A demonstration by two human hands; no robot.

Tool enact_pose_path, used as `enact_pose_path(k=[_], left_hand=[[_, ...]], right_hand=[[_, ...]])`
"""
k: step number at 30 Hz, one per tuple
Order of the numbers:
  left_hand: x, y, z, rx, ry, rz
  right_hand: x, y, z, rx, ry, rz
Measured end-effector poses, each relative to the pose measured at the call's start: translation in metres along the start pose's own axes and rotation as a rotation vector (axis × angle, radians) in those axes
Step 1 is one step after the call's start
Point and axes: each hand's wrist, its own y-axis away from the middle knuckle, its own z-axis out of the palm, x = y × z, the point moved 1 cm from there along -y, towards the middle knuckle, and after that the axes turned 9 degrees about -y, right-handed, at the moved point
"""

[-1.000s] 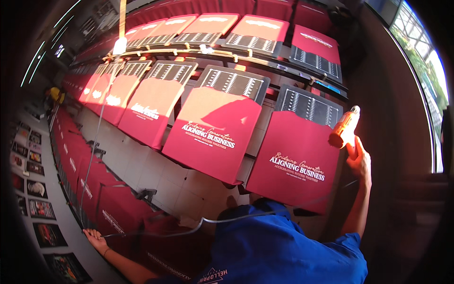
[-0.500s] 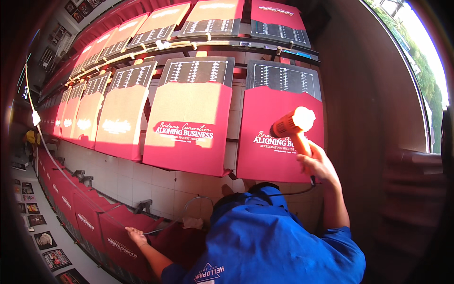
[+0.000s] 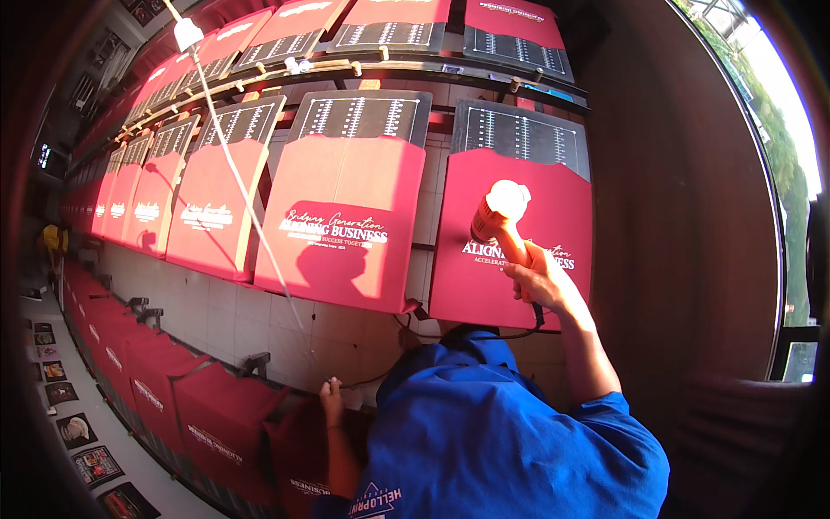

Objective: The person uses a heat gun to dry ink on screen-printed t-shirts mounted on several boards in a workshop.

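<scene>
My right hand (image 3: 546, 278) is wrapped round the handle of an orange heat gun (image 3: 516, 249). Its sunlit body hovers over a red T-shirt (image 3: 501, 298) with white printed lettering, partly covering the print. This shirt is stretched on a dark board (image 3: 481, 130) marked with white scales. A dark cord (image 3: 523, 333) runs from the handle's base toward my waist. Lower and further left, my left hand (image 3: 331, 401) is closed on a power cable; a white cable (image 3: 246, 190) slants down toward it from the upper left.
More red shirts (image 3: 346, 182) on boards stand in a row to the left, with another row beyond a dark rail (image 3: 406, 62). Behind me on the left runs a further row of shirts (image 3: 220, 415). A tiled floor (image 3: 216, 307) lies between. Sunlit window glass (image 3: 769, 121) is at right.
The heat gun has moved left over the print. My left hand has come right, nearer my body, with the cable, and the hanging white cable has swung right across the shirts.
</scene>
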Motion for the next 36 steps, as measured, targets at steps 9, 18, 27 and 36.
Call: enact_pose_path(k=[9, 18, 27, 36], left_hand=[[0.049, 0.02, 0.04, -0.316, 0.114, -0.167], [0.062, 0.001, 0.037, -0.178, 0.302, -0.28], [0.029, 0.013, 0.037, -0.175, 0.492, -0.466], [0.055, 0.013, 0.049, -0.213, 0.404, -0.338]], right_hand=[[-0.001, -0.008, 0.004, -0.015, -0.031, 0.027], [0.005, -0.008, 0.01, 0.003, -0.028, -0.047], [-0.002, -0.012, -0.001, -0.091, -0.044, -0.006], [-0.005, -0.007, -0.004, -0.048, -0.024, 0.006]])
